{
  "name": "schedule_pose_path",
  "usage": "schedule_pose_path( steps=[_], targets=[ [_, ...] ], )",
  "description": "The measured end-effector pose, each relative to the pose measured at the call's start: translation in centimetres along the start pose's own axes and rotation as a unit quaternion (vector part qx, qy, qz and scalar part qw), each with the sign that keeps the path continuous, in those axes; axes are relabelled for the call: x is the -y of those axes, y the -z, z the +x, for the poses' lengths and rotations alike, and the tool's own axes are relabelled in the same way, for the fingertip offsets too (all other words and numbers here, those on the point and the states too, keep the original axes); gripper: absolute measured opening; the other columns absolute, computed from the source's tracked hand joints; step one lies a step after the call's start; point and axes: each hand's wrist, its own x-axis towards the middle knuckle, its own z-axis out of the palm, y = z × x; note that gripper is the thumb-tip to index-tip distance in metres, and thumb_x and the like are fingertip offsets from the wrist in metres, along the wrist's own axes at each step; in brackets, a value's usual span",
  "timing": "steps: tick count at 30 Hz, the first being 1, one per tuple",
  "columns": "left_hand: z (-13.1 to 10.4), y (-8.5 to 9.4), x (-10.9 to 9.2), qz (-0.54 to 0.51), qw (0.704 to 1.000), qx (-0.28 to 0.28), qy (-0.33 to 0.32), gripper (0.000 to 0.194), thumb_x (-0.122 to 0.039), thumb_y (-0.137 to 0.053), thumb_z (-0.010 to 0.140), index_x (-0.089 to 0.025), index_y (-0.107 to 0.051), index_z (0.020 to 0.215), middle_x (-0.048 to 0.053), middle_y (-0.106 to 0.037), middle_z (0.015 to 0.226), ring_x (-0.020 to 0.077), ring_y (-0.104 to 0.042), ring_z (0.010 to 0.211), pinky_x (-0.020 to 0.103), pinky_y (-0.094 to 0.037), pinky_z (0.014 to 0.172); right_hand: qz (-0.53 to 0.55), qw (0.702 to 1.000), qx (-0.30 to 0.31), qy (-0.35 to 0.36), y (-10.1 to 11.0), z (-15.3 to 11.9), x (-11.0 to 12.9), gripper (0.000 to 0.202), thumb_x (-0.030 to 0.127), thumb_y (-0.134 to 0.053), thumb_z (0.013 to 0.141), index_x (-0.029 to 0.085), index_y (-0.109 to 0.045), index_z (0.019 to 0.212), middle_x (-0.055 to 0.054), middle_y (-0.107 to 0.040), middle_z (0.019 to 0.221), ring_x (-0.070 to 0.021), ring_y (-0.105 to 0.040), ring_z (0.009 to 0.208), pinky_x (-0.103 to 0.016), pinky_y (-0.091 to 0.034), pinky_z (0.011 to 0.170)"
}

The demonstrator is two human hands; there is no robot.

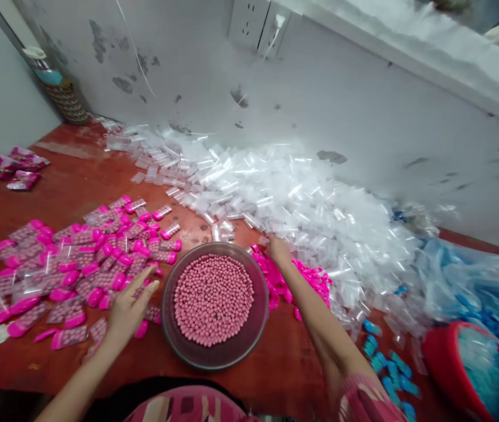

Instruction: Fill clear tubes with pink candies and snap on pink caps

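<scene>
My left hand [128, 310] has its fingers stretched apart, with nothing held in them. It is over the right edge of a pile of small clear bottles [86, 252] with pink caps, filled with pink beads. Between my hands stands a round metal bowl [214, 364] containing many pink bead-like balls [214, 299]. My right hand [279, 251] reaches past the bowl, its fingertips pinched at a clear plastic tube [264, 240]; the fingers are partly hidden. Loose bright pink caps [311, 281] lie below this hand, beside a large heap of clear tubes [284, 193].
A wall with sockets [251, 23] rises behind the red table [77, 167]. Pink packets [23, 167] and a woven-patterned container [67, 102] are at left. Blue pieces [392, 372], a red tub [440, 351] and a plastic bag [447, 275] are at right.
</scene>
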Motion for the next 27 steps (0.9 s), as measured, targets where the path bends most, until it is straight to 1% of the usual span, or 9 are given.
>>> schedule_pose_path(
  steps=[6,9,13,15,17,19,21,24,27],
  targets=[
    [-0.5,-3.4,-1.4,-0.066,0.993,0.095,-0.003,0.040,-0.035,-0.049,0.077,-0.019,-0.051,0.113,0.006,-0.060,0.111,0.0195,-0.055,0.102,0.037,-0.040,0.092,-0.119,0.991,0.052,0.023,-2.6,3.4,-1.7,0.022,0.011,-0.041,0.077,0.009,-0.057,0.093,-0.016,-0.057,0.098,-0.0238,-0.048,0.100,-0.032,-0.037,0.080],
    [-0.5,-3.8,-2.1,-0.066,0.993,0.095,-0.015,0.035,-0.033,-0.051,0.077,-0.019,-0.056,0.108,0.006,-0.061,0.108,0.0194,-0.056,0.100,0.036,-0.040,0.092,-0.149,0.987,0.056,0.032,-3.0,3.6,-2.3,0.022,0.013,-0.041,0.078,0.010,-0.056,0.094,-0.016,-0.056,0.100,-0.0240,-0.049,0.098,-0.034,-0.035,0.081],
    [-0.7,-3.4,-2.4,-0.076,0.993,0.084,-0.021,0.033,-0.030,-0.052,0.077,-0.019,-0.056,0.107,0.005,-0.062,0.106,0.0190,-0.056,0.099,0.034,-0.041,0.091,-0.162,0.986,0.034,0.033,-1.8,2.8,-2.0,0.031,0.025,-0.043,0.079,0.010,-0.048,0.106,-0.015,-0.053,0.104,-0.0246,-0.049,0.096,-0.035,-0.036,0.080],
    [-1.1,-3.1,-2.6,-0.086,0.993,0.081,-0.022,0.032,-0.029,-0.051,0.077,-0.019,-0.057,0.106,0.006,-0.063,0.105,0.0188,-0.057,0.097,0.034,-0.042,0.090,-0.138,0.988,-0.002,0.075,-1.1,1.3,-0.9,0.038,0.030,-0.041,0.080,0.010,-0.042,0.113,-0.015,-0.050,0.107,-0.0240,-0.047,0.099,-0.034,-0.036,0.081],
    [-1.7,-2.9,-2.7,-0.095,0.992,0.075,-0.025,0.032,-0.029,-0.051,0.077,-0.018,-0.057,0.106,0.006,-0.063,0.104,0.0187,-0.058,0.096,0.033,-0.043,0.088,-0.092,0.978,-0.029,0.187,-0.8,-0.9,1.1,0.039,0.030,-0.041,0.080,0.011,-0.039,0.114,-0.013,-0.048,0.110,-0.0223,-0.044,0.102,-0.032,-0.035,0.084],
    [-2.3,-2.8,-2.8,-0.099,0.992,0.069,-0.031,0.031,-0.029,-0.051,0.077,-0.018,-0.058,0.106,0.006,-0.063,0.104,0.0187,-0.058,0.095,0.033,-0.044,0.087,-0.062,0.943,-0.011,0.327,-1.3,-3.7,3.4,0.038,0.027,-0.043,0.079,0.012,-0.040,0.114,-0.012,-0.048,0.110,-0.0213,-0.042,0.103,-0.032,-0.034,0.086],
    [-3.1,-2.7,-2.9,-0.099,0.992,0.066,-0.040,0.030,-0.029,-0.051,0.077,-0.018,-0.058,0.105,0.006,-0.063,0.103,0.0186,-0.058,0.094,0.032,-0.045,0.085,-0.082,0.910,0.037,0.404,-2.7,-6.5,5.8,0.033,0.022,-0.044,0.078,0.013,-0.044,0.110,-0.011,-0.050,0.108,-0.0220,-0.043,0.100,-0.034,-0.034,0.085],
    [-4.3,-2.1,-2.8,-0.101,0.991,0.064,-0.057,0.029,-0.029,-0.051,0.077,-0.018,-0.060,0.102,0.006,-0.065,0.100,0.0184,-0.060,0.092,0.032,-0.046,0.083,-0.128,0.905,0.076,0.397,-5.6,-9.5,8.7,0.020,0.013,-0.038,0.081,0.013,-0.052,0.095,-0.013,-0.055,0.094,-0.0232,-0.047,0.090,-0.038,-0.034,0.079],
    [-5.6,-1.1,-2.2,-0.105,0.991,0.053,-0.057,0.029,-0.029,-0.051,0.077,-0.018,-0.059,0.103,0.007,-0.065,0.099,0.0189,-0.060,0.092,0.032,-0.046,0.083,-0.117,0.905,0.088,0.399,-8.6,-11.2,11.0,0.020,0.012,-0.034,0.082,0.013,-0.054,0.087,-0.013,-0.056,0.087,-0.0227,-0.048,0.085,-0.038,-0.034,0.077]
  ],
)
